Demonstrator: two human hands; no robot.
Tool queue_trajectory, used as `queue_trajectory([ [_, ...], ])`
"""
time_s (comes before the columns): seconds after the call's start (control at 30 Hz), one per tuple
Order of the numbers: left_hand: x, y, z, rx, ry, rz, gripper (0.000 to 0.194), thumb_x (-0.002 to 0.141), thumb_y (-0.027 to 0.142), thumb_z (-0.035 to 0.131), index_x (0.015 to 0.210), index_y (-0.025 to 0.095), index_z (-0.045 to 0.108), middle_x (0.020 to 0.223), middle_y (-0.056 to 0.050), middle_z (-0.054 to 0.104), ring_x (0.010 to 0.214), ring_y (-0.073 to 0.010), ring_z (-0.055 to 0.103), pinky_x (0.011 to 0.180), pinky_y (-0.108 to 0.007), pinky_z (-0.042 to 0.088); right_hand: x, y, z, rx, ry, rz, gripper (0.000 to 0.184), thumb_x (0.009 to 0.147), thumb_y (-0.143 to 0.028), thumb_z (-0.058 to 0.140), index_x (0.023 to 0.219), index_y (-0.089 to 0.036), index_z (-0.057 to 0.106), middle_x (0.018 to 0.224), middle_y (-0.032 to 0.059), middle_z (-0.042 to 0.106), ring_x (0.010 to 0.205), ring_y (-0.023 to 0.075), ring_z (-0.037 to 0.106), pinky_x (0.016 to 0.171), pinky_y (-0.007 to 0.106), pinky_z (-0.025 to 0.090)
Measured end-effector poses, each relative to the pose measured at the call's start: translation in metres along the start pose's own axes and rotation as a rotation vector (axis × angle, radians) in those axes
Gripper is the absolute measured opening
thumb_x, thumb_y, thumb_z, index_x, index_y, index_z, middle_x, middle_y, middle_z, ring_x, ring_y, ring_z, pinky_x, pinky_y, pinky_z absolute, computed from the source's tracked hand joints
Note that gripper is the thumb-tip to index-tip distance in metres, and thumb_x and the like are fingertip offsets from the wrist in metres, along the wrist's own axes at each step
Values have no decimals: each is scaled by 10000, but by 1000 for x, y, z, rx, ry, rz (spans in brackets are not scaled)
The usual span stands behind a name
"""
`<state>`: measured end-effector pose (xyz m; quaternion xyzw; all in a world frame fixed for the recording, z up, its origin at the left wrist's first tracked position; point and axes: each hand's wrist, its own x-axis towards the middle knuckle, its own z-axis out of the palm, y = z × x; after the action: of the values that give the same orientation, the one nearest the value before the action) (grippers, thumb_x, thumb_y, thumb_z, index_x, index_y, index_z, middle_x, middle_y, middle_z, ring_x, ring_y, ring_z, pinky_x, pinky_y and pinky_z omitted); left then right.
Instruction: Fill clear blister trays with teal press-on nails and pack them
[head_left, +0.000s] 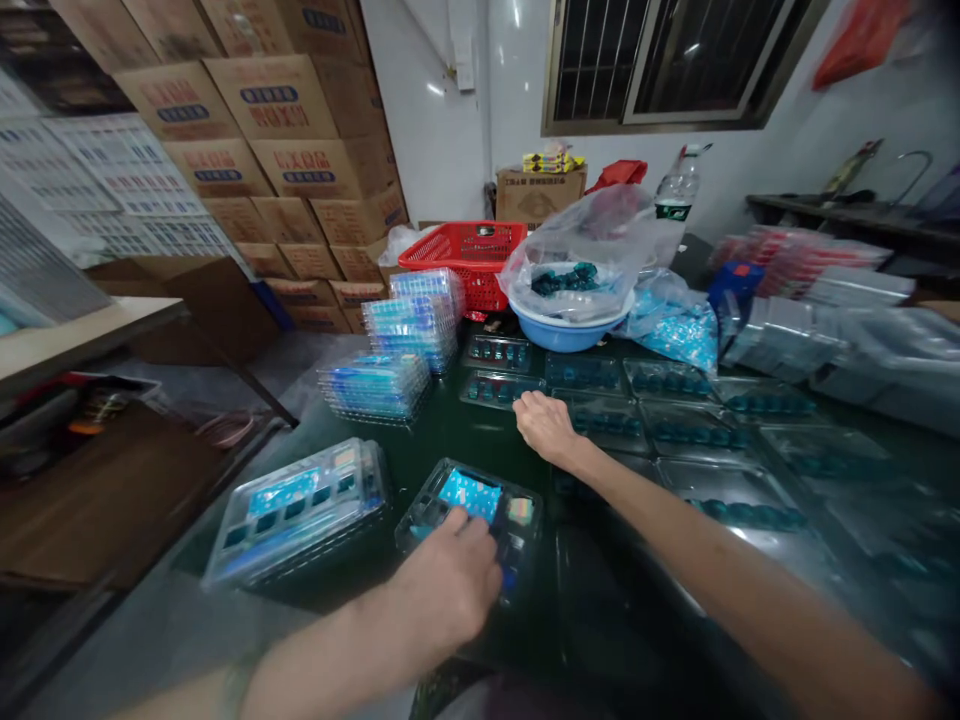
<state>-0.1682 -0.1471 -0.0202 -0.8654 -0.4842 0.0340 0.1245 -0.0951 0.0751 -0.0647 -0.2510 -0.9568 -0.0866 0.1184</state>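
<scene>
My left hand (459, 572) is curled over a clear plastic tray (409, 520), and whatever its fingers hold is hidden. In that tray lie a light-blue patterned packet (471, 492) and a small striped pale piece (520, 511). Farther back, my right hand (547, 428) has its fingers pinched at the right edge of another clear tray (501, 390) that holds dark teal pieces. To the left of my left hand rests a stack of filled clear packs (300, 505) with blue contents.
Rows of clear trays with teal pieces (694, 425) cover the right side of the dark table. Behind are stacked packs (412, 315), a red basket (476, 265), a blue basin (574, 330) and a bag of blue packets (671, 320). Cartons (292, 170) rise at the left.
</scene>
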Motion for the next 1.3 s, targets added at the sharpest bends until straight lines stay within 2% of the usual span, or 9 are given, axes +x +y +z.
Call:
queue_trajectory([
  [0.1, -4, -1, 8, -125, -74, -92, 132, 782, 129, 458, 675, 144, 534, 691, -75, 529, 710, -215, 458, 621, -367, 319, -6, 0, -4, -1, 72, -10, 170, 825, -120, 365, 811, -153, 531, 835, 84, 551, 780, 187, 472, 557, 267, 294],
  [0.2, -7, -15, -2, -576, -12, -386, 79, 761, 222, 525, 786, 152, 553, 791, -69, 557, 765, -209, 492, 659, -355, 356, -13, -5, -10, 3, 149, -23, 154, 822, -123, 375, 777, -158, 518, 800, 72, 535, 763, 182, 456, 562, 274, 273],
  [0.37, -4, -29, -3, -1650, 377, -1025, 378, 732, 323, 598, 1043, 136, 493, 951, -105, 578, 850, -206, 554, 698, -318, 427, -31, -29, -34, 14, 255, -61, 136, 812, -117, 398, 728, -165, 492, 743, 53, 500, 730, 177, 428, 572, 285, 251],
  [0.5, -1, -26, 11, -1997, 760, -1042, 587, 696, 294, 644, 1201, 159, 378, 1234, -169, 436, 1044, -264, 507, 833, -373, 417, -54, -61, -65, 49, 374, -158, 187, 823, -112, 377, 668, -180, 455, 664, 29, 461, 660, 166, 399, 564, 294, 233],
  [0.63, -2, -15, 13, -1951, 1052, -771, 894, 600, 511, 647, 1315, 300, 154, 1373, -129, 260, 1211, -293, 337, 928, -439, 350, -79, -100, -91, 160, 512, -236, 214, 811, -95, 362, 626, -181, 426, 607, 20, 429, 602, 159, 372, 540, 302, 212],
  [0.77, -5, -6, 3, -1772, 1113, -666, 920, 613, 740, 387, 1336, 344, -21, 1437, -98, 104, 1281, -283, 191, 973, -497, 271, -94, -131, -103, 300, 495, -304, 204, 800, -101, 347, 631, -186, 425, 610, 21, 425, 590, 168, 374, 529, 311, 215],
  [0.93, -19, -16, -12, -1792, 1039, -529, 954, 609, 722, 416, 1346, 308, -26, 1409, -131, 200, 1269, -305, 216, 982, -535, 226, -98, -141, -112, 439, 464, -271, 204, 799, -104, 387, 619, -184, 440, 614, 12, 447, 586, 153, 395, 529, 304, 240],
  [1.13, -35, -48, -33, -1703, 933, -489, 930, 610, 665, 479, 1356, 282, 78, 1353, -122, 328, 1214, -337, 312, 963, -540, 250, -126, -106, -114, 442, 471, -72, 85, 820, -225, 485, 806, -188, 561, 657, 14, 520, 650, 150, 479, 606, 293, 326],
  [1.3, -27, -64, -53, -1162, 530, -412, 942, 583, 497, 635, 1356, 227, 170, 1284, -126, 398, 1155, -325, 361, 948, -477, 273, -160, -70, -103, 392, 427, 74, 125, 829, -197, 470, 869, -189, 589, 724, 24, 557, 686, 134, 527, 638, 269, 375],
])
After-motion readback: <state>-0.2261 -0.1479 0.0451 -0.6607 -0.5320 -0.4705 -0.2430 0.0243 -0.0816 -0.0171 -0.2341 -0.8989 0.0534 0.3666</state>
